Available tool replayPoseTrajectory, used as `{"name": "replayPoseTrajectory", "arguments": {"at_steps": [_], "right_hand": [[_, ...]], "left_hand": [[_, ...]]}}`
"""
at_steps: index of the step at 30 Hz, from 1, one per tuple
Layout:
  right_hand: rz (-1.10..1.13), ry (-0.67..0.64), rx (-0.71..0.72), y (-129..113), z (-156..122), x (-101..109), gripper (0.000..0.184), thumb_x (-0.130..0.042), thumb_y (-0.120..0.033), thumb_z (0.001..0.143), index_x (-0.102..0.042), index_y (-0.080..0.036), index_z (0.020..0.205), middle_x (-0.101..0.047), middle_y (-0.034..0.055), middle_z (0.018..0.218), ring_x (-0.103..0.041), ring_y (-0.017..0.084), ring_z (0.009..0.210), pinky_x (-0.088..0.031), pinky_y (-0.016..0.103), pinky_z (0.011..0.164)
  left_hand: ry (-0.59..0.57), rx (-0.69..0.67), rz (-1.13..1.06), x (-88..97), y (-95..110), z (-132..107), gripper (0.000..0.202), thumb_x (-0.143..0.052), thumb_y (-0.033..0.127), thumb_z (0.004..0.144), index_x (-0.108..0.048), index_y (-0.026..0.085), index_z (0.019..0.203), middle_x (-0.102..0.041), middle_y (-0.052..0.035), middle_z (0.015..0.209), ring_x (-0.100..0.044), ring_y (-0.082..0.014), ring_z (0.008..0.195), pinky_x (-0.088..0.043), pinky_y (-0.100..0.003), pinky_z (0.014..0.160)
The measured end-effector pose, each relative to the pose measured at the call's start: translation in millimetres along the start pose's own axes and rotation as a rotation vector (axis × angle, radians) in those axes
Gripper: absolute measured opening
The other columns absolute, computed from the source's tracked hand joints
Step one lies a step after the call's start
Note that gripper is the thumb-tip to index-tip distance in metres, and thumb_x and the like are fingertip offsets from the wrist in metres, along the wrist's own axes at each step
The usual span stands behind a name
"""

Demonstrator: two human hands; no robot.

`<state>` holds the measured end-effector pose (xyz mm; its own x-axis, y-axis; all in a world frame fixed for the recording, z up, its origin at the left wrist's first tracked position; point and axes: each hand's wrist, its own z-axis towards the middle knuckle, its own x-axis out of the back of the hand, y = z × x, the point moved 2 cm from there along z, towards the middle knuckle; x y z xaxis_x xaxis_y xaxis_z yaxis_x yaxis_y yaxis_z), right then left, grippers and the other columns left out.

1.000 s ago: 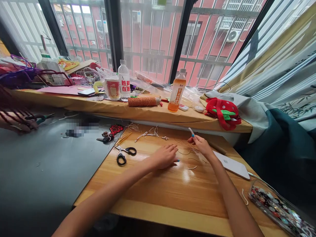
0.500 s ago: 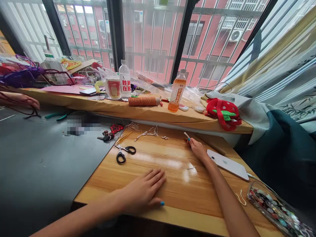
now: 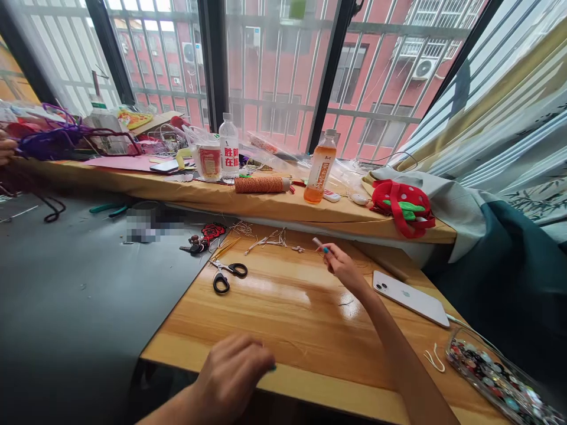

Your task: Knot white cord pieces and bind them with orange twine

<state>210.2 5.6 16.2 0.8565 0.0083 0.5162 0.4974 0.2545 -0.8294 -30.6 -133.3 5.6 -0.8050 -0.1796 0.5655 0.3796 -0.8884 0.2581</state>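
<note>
My right hand (image 3: 343,267) is closed in a pinch around a short, pale stick-like piece (image 3: 317,242), held over the back of the wooden table (image 3: 283,319). Its exact kind is too small to make out. Near the table's front edge, my left hand (image 3: 234,369) is raised with fingers curled in and the thumb against them. It is slightly blurred, and whatever it may hold is hidden. Black-handled scissors (image 3: 228,274) lie open at the table's left side. Behind them are white knotted cords (image 3: 268,239) and a small knotted piece (image 3: 298,249).
A white phone (image 3: 410,298) and a clear box of beads (image 3: 500,375) lie right, beside a loose white cord (image 3: 434,359). On the ledge stand an orange drink bottle (image 3: 319,168), a water bottle (image 3: 228,147) and an orange thread spool (image 3: 261,185). Another person's hand (image 3: 6,147) holds dark cord.
My left hand has lifted from lying flat on the table and curled, moving toward the front edge. My right hand has shifted left with the pale piece. The other person's hand has moved left and up.
</note>
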Motion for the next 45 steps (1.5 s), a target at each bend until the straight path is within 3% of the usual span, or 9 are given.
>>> {"name": "replayPoseTrajectory", "arguments": {"at_steps": [3, 8, 14, 20, 26, 30, 35, 41, 45], "right_hand": [[0.021, -0.201, 0.045, -20, -9, -21, 0.028, -0.037, -0.039, 0.079, -0.052, -0.015, 0.078, -0.045, -0.0009, 0.062, -0.038, 0.009, 0.051, -0.031, 0.022, 0.049], [0.043, -0.372, 0.084, -34, -18, -38, 0.034, -0.038, -0.043, 0.079, -0.055, -0.015, 0.072, -0.044, -0.0002, 0.065, -0.039, 0.01, 0.059, -0.031, 0.022, 0.054], [0.026, -0.405, 0.006, -35, -21, -35, 0.043, -0.029, -0.047, 0.082, -0.058, -0.015, 0.081, -0.047, 0.0002, 0.065, -0.038, 0.01, 0.058, -0.032, 0.023, 0.055], [0.055, -0.477, 0.079, -34, -21, -41, 0.031, -0.048, -0.04, 0.075, -0.062, -0.018, 0.091, -0.056, 0.0018, 0.078, -0.046, 0.012, 0.067, -0.034, 0.022, 0.06], [0.08, -0.392, 0.03, -31, -19, -42, 0.028, -0.048, -0.037, 0.074, -0.063, -0.015, 0.082, -0.056, 0.0018, 0.069, -0.045, 0.01, 0.062, -0.033, 0.02, 0.055], [0.067, -0.346, -0.026, -27, -16, -38, 0.028, -0.047, -0.037, 0.074, -0.062, -0.014, 0.078, -0.053, 0.0002, 0.061, -0.037, 0.007, 0.05, -0.028, 0.02, 0.046], [0.056, -0.343, -0.023, -28, -16, -35, 0.028, -0.047, -0.039, 0.073, -0.061, -0.015, 0.07, -0.047, -0.0018, 0.054, -0.033, 0.007, 0.047, -0.025, 0.02, 0.044], [0.106, -0.328, -0.06, -33, -17, -33, 0.03, -0.047, -0.042, 0.073, -0.058, -0.014, 0.068, -0.039, -0.0039, 0.051, -0.028, 0.006, 0.046, -0.021, 0.02, 0.043], [0.181, -0.345, -0.061, -38, -19, -30, 0.032, -0.043, -0.043, 0.076, -0.054, -0.014, 0.067, -0.033, -0.0052, 0.05, -0.024, 0.006, 0.047, -0.018, 0.021, 0.043]], "left_hand": [[-0.116, 0.333, -0.184, -2.5, -22, 52, 0.014, -0.04, 0.018, 0.082, -0.052, 0.015, 0.076, -0.06, 0.0017, 0.056, -0.053, -0.0067, 0.052, -0.039, -0.017, 0.053], [-0.143, 0.506, -0.443, -30.0, -70, 109, 0.016, -0.044, 0.027, 0.079, -0.051, 0.014, 0.073, -0.062, 0.0005, 0.058, -0.053, -0.0091, 0.056, -0.038, -0.019, 0.057], [-0.06, 0.636, -0.585, -60.5, -108, 102, 0.017, -0.046, 0.03, 0.076, -0.049, 0.014, 0.072, -0.061, -0.0005, 0.059, -0.053, -0.0108, 0.058, -0.038, -0.022, 0.062], [-0.091, 0.694, -0.662, -69.1, -118, 93, 0.017, -0.047, 0.031, 0.074, -0.049, 0.014, 0.071, -0.063, -0.0014, 0.06, -0.055, -0.0124, 0.062, -0.039, -0.024, 0.067], [-0.111, 0.742, -0.397, -69.6, -132, 86, 0.017, -0.043, 0.028, 0.077, -0.053, 0.013, 0.078, -0.063, -0.0052, 0.073, -0.056, -0.0151, 0.072, -0.042, -0.028, 0.072], [0.005, 0.438, -0.033, -53.5, -129, 87, 0.029, -0.04, 0.013, 0.077, -0.048, 0.017, 0.105, -0.053, -0.0072, 0.106, -0.045, -0.017, 0.099, -0.036, -0.034, 0.086], [-0.23, -0.026, 0.035, -52.9, -113, 86, 0.028, -0.044, 0.013, 0.077, -0.054, 0.023, 0.101, -0.046, -0.0026, 0.12, -0.03, -0.0175, 0.114, -0.029, -0.037, 0.095], [-0.274, 0.107, -0.015, -64.6, -118, 81, 0.018, -0.044, 0.02, 0.079, -0.062, 0.018, 0.083, -0.063, -0.0047, 0.082, -0.052, -0.0144, 0.084, -0.039, -0.028, 0.078], [-0.322, 0.204, -0.087, -63.6, -117, 83, 0.022, -0.043, 0.014, 0.078, -0.063, 0.018, 0.085, -0.064, -0.0018, 0.071, -0.054, -0.012, 0.069, -0.038, -0.025, 0.071]]}}
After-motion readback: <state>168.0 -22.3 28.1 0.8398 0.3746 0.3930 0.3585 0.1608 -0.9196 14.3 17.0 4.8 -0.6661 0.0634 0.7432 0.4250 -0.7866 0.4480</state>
